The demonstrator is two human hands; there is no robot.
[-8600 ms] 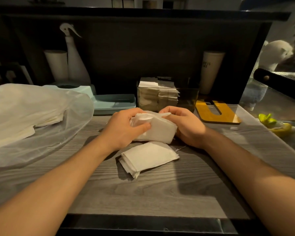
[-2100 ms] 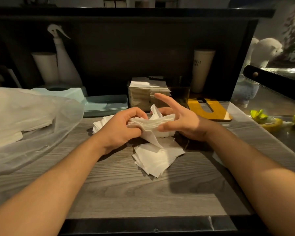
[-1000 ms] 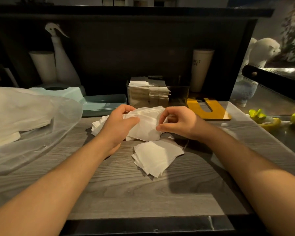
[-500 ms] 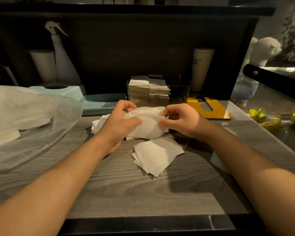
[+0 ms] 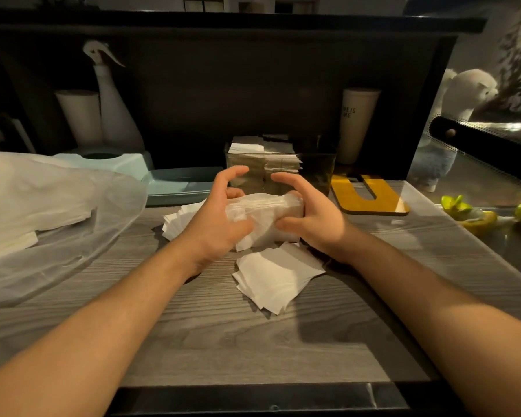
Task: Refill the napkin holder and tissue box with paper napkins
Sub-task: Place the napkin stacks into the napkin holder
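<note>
Since half a second earlier, both index fingers had lifted off the napkin stack (image 5: 265, 216) and arched above it, while thumbs and lower fingers kept their hold.

From the head view, the left hand (image 5: 220, 219) clasped the stack's left end and the right hand (image 5: 310, 219) its right end, each grip closed around the paper. The stack hung just above the table (image 5: 193, 326), right in front of the clear napkin holder (image 5: 283, 171), which already stood partly filled. Just nearer than the stack lay a loose fan of napkins (image 5: 275, 276); more napkins (image 5: 181, 219) peeked out to its left behind the left wrist.

With the index fingers raised, the stack was probably less firmly pinned, so sheets might slide out, or splay and catch on the holder's rim.

Left of the holder sat a teal tissue box (image 5: 127, 165) with its teal lid (image 5: 178, 186) beside it, and farther left a plastic bag (image 5: 42, 212) of spare napkins. Right of the holder lay a yellow board (image 5: 370, 197); behind it stood a cup (image 5: 355, 124). Nothing blocked the path to the holder.
</note>
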